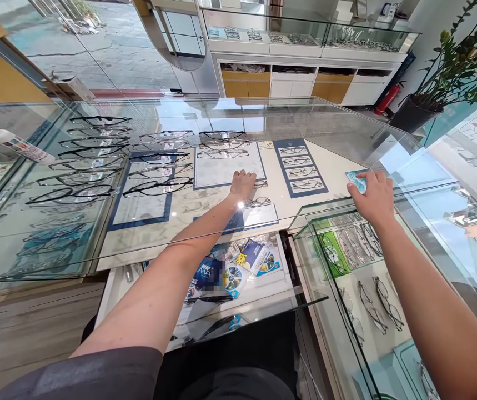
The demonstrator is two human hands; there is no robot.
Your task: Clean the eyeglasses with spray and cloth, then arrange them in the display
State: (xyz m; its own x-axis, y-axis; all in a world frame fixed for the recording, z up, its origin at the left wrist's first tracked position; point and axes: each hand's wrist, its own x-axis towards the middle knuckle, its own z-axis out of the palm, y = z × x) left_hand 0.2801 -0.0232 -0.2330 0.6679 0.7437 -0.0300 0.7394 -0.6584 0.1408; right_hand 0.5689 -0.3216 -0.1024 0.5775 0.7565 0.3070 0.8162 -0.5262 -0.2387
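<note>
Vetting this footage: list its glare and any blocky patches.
Head view: reflections streak the glass counter; head view: a bright spot glares beside the left hand; head view: a pixelated patch covers part of the packets in the drawer.

Your view is bright — pale reflections sheet the flat clear glass countertop [282, 119], a white glint [240, 205] flares near your bare left hand [243, 184], and edges stretch.

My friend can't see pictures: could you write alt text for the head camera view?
A person's curled left hand and their right hand, which is on a small light-blue item, reach over a glass counter displaying eyeglasses. Nearer the viewer, an open drawer holds colourful packets.
</note>
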